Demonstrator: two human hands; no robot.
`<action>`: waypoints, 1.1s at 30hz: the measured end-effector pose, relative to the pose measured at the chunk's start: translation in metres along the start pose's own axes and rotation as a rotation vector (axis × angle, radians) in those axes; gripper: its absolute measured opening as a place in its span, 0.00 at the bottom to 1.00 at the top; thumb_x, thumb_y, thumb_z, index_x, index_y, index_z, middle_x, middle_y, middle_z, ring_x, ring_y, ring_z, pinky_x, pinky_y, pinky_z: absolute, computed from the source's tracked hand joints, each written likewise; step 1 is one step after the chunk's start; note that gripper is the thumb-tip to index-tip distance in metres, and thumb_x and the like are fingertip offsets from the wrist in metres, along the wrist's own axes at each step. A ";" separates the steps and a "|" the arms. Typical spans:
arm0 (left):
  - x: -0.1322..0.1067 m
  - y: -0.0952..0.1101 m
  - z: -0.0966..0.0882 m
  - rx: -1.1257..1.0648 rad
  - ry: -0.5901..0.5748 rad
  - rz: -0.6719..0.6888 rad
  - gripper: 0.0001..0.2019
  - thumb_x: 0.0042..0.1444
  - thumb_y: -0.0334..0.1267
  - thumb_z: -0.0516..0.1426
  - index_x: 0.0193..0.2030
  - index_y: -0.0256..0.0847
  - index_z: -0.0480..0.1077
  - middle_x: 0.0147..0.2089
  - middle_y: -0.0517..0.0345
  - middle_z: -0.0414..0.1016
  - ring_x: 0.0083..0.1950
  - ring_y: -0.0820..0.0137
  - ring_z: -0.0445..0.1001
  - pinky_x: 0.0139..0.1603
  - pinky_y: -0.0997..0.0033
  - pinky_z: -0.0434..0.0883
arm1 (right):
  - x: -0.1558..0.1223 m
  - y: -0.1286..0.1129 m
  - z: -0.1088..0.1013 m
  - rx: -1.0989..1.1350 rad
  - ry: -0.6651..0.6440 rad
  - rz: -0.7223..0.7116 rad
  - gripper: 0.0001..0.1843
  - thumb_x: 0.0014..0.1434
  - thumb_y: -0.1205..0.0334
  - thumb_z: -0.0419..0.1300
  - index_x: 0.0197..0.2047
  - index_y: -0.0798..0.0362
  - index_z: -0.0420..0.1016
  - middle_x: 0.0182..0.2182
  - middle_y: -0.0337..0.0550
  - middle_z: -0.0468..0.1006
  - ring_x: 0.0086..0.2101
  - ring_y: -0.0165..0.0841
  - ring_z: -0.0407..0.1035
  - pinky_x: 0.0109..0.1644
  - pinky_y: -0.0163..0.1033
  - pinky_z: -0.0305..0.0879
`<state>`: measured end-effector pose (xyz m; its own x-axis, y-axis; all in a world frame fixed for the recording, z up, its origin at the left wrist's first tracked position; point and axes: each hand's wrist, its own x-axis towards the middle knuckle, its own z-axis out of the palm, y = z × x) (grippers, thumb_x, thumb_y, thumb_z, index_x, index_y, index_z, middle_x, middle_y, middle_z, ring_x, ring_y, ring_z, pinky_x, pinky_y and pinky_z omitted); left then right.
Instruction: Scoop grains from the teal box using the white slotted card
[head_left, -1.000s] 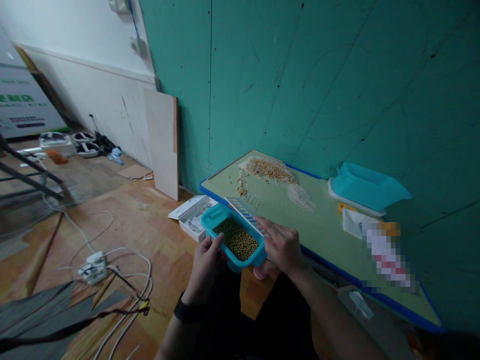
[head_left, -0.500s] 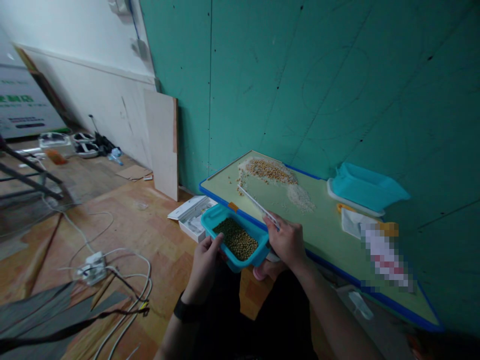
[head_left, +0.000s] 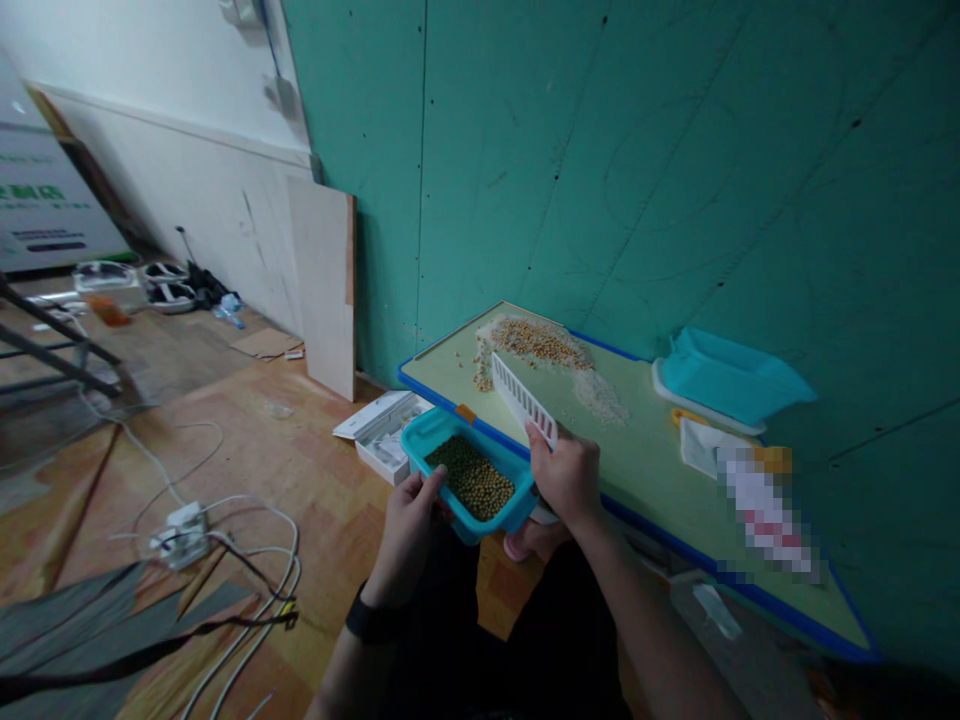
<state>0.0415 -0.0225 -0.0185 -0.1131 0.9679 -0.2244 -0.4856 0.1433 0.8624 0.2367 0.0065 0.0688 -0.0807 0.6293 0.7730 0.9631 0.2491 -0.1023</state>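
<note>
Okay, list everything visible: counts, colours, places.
Held tub: one, turquoise, in left hand
Beans: many, green and tan, inside it
Slotted strip: one, white, in right hand
Table: one, pale with blue edge, by wall
Grain pile: one, tan and white, on table
Second tub: one, turquoise, at table's far edge
Pixelated item: one, whitish, on table
Open box: one, white, beside table
Board: one, whitish, against wall
Power strip: one, white, on floor
Cables: several, white and black, on floor
Clutter: uncountable, mixed colours, far left
Hands: two, bare, on held tub and strip

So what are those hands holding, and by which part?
The left hand holds the blue tub by its near side, thumb over the rim; the right hand grips the white slotted strip by its near end.
</note>
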 end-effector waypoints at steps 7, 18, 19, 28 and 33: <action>-0.001 -0.001 0.001 0.014 0.016 0.015 0.24 0.41 0.58 0.71 0.25 0.40 0.70 0.17 0.64 0.70 0.17 0.74 0.67 0.19 0.76 0.63 | 0.010 -0.005 0.013 -0.035 -0.104 0.098 0.16 0.65 0.60 0.58 0.30 0.58 0.82 0.23 0.53 0.81 0.22 0.37 0.76 0.28 0.36 0.59; -0.003 0.004 0.004 0.024 0.001 0.026 0.25 0.40 0.59 0.71 0.23 0.39 0.69 0.16 0.63 0.70 0.17 0.73 0.67 0.20 0.76 0.64 | 0.037 -0.021 0.025 -0.035 -0.304 0.249 0.16 0.68 0.60 0.55 0.36 0.59 0.81 0.30 0.57 0.84 0.31 0.39 0.80 0.33 0.35 0.64; -0.003 0.004 0.004 0.015 -0.001 0.030 0.25 0.40 0.58 0.71 0.23 0.39 0.69 0.16 0.63 0.70 0.17 0.73 0.68 0.20 0.76 0.64 | 0.041 -0.025 0.025 -0.034 -0.322 0.259 0.15 0.68 0.61 0.55 0.38 0.59 0.81 0.32 0.57 0.84 0.32 0.39 0.80 0.34 0.35 0.65; -0.001 0.002 0.005 0.016 0.047 0.037 0.25 0.39 0.57 0.72 0.21 0.40 0.67 0.14 0.65 0.68 0.17 0.73 0.67 0.20 0.75 0.63 | 0.062 -0.064 0.033 -0.097 -0.490 0.267 0.11 0.65 0.71 0.52 0.48 0.59 0.73 0.38 0.60 0.84 0.40 0.42 0.82 0.42 0.38 0.72; 0.002 -0.003 0.001 0.029 0.046 0.014 0.25 0.38 0.57 0.73 0.22 0.41 0.66 0.15 0.66 0.67 0.16 0.74 0.65 0.19 0.75 0.63 | 0.068 -0.066 0.034 -0.099 -0.497 0.252 0.14 0.67 0.73 0.48 0.50 0.62 0.71 0.40 0.63 0.83 0.40 0.43 0.82 0.43 0.40 0.74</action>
<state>0.0436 -0.0208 -0.0214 -0.1598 0.9595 -0.2319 -0.4584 0.1359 0.8783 0.1594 0.0576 0.1070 0.0670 0.9375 0.3416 0.9858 -0.0093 -0.1678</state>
